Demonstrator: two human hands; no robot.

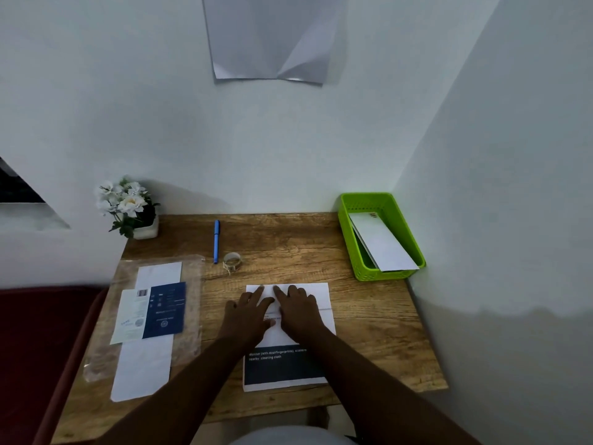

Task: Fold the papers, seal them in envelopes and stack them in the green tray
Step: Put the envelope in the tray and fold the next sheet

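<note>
Head view: fingers [260,292] of both hands lie straight and slightly spread, flat on the folded sheet [316,295], gripping nothing. Left hand [248,313] and right hand [298,311] sit side by side, touching near the thumbs, pressing the sheet down near its far edge. Sheet lies on a paper stack [282,369] at the desk's middle front (top page shows a dark block with white text). Desk [378,342] is wood-grain. Green tray [364,261] sits at the far right corner, one white envelope [383,244] leaning inside it. To the left, a clear plastic sleeve [192,284] with white envelopes [144,370] and a blue-and-white card [165,309] on top. Behind the hands: blue pen [216,240], tape roll [231,260] just beside its near end. Flower pot [146,228] at far left corner.
</note>
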